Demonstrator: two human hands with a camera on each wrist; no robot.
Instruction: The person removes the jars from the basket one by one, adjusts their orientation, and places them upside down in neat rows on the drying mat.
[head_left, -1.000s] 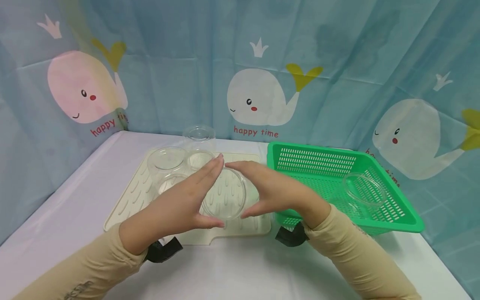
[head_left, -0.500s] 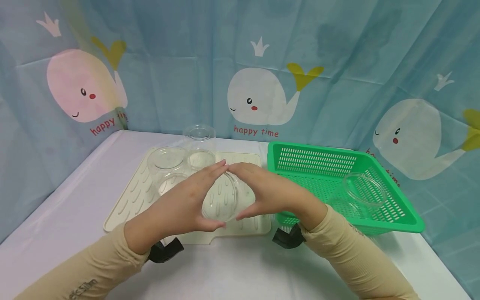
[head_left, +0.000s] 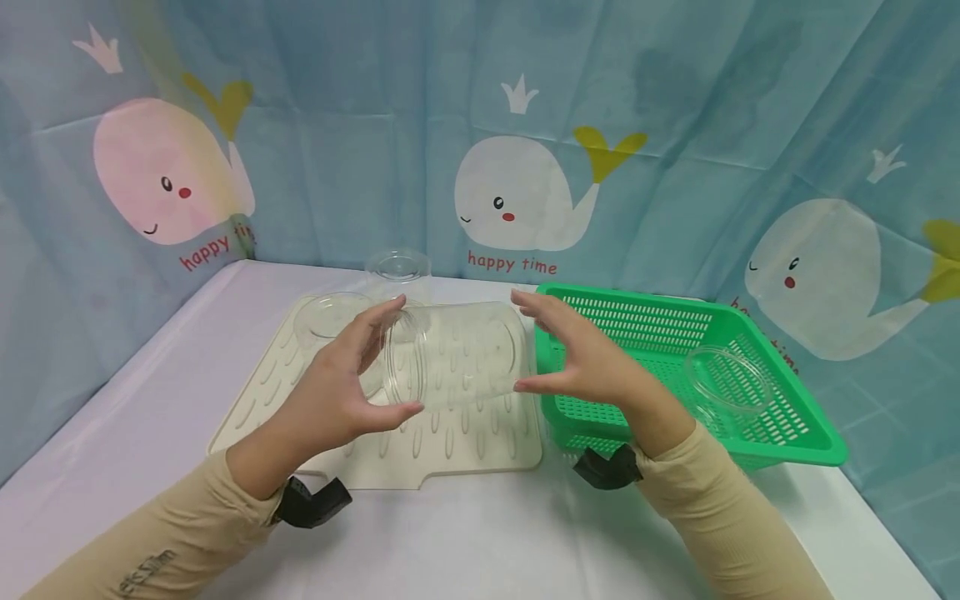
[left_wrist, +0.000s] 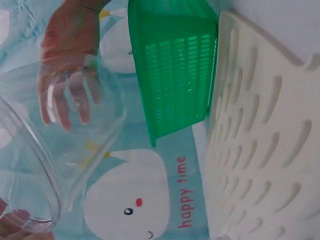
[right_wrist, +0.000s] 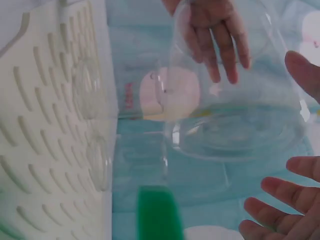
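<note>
A clear plastic jar (head_left: pixel 468 354) hangs on its side above a cream draining mat (head_left: pixel 442 454), its mouth to the left and its base to the right. My left hand (head_left: pixel 322 392) holds it at the rim (left_wrist: pixel 37 160), fingers on the far side and thumb on the near side. Near the base (right_wrist: pixel 235 135), my right hand (head_left: pixel 592 358) has its thumb and fingers spread apart; contact with the jar is hard to make out. Another clear jar (head_left: pixel 330 312) stands on the mat, partly behind my left hand.
A green slotted basket (head_left: pixel 813 437) stands at the right with a clear jar (head_left: pixel 727 379) inside. One more clear jar (head_left: pixel 399 267) is at the back of the white-covered table (head_left: pixel 487 542). A blue whale-print curtain (head_left: pixel 337 167) closes off the back and sides.
The jar has turned from mouth toward me to lying sideways, mouth left. My hands, close together before, have moved apart, left hand to the rim and right hand to the base end.
</note>
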